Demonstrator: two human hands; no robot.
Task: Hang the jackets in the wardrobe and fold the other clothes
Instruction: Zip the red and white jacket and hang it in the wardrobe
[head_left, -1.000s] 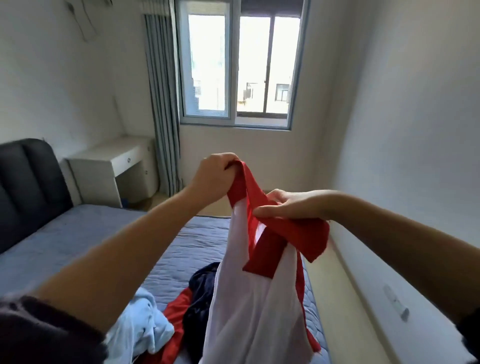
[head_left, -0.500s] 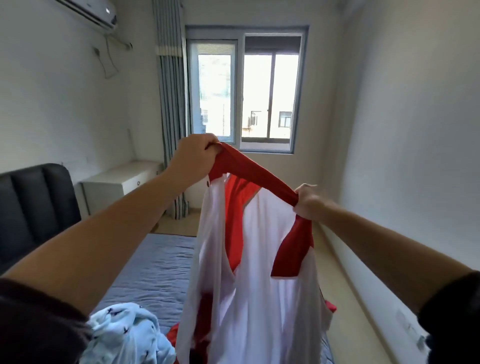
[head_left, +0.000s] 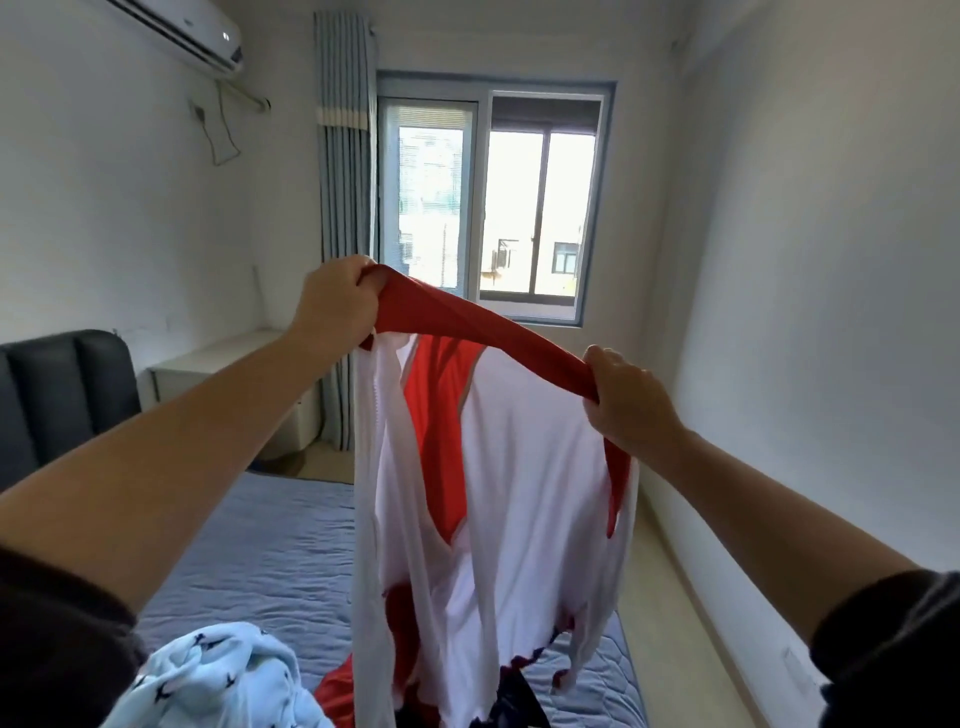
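Head view, the only 1:

- 2 bare forearms reach forward, with dark sleeves at the frame's bottom corners.
- Left hand (head_left: 335, 306): fist closed tight around 1 end of the red collar band (head_left: 467, 325). It is the higher hand.
- Right hand (head_left: 631, 402): fingers curled around the other end of the band, lower and further right. Firm grip, nothing else in it.
- The band runs stretched between the 2 hands and slopes down to the right.
- Red-and-white jacket (head_left: 519, 493): held in the air above the bed (head_left: 270, 551), hanging by the collar. The body is mostly white with red panels at the chest and right edge. A white front edge drops straight down below the left hand.
- The hem reaches the clothes pile at the frame's bottom; cannot tell if it touches.
- The pile on the bed has 3 items: a light-blue garment (head_left: 218, 675) with small dark prints at lower left, a red garment (head_left: 337, 693) just beside it, and a dark navy garment (head_left: 514, 701) under the jacket hem.
- Room: dark padded headboard (head_left: 62, 395) on the left, white cabinet (head_left: 218, 364) behind it, striped curtain (head_left: 343, 208) beside the window (head_left: 493, 208), air conditioner (head_left: 176, 31) high on the left wall.
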